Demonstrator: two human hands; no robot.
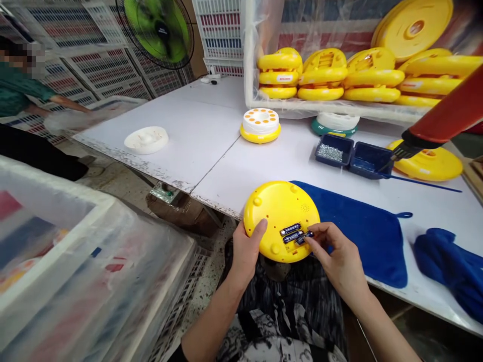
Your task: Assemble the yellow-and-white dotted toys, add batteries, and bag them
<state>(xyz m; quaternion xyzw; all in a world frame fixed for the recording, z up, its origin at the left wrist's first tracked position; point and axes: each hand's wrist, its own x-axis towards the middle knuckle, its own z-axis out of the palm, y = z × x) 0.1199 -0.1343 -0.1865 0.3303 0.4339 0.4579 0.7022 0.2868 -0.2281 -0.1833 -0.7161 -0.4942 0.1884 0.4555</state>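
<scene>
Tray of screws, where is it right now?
In the head view, the blue tray of screws sits right of centre on the white table, beside a second blue tray, just beyond the blue cloth, and left of a yellow round cover.

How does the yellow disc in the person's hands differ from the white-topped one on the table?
The yellow disc is held in the left hand, while the white-topped disc sits on the table. The yellow disc shows batteries; the white-topped disc shows orange dots. Both are round.

White table [188, 151] under blue towel [362, 236]
</scene>
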